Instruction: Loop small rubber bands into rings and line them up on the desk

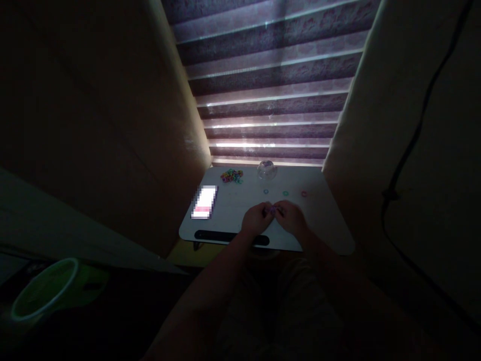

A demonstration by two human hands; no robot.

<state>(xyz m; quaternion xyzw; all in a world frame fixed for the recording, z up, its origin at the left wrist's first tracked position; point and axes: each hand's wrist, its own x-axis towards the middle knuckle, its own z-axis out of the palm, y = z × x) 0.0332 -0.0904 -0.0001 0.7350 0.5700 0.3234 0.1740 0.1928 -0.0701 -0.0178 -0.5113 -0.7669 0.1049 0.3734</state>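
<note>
Head view: left fingers (267,204) and right fingers (281,204) pinch a purplish item (272,209) between them.

We log a dim frame. Light comes through the pleated blind (270,90), upper centre, brightest along its lower folds. We note the phone screen (205,200), left of centre, glaring white and pixelated. Lower corners sink near black; left hand (258,219) and right hand (291,218) show underlit, finger detail soft.
</note>
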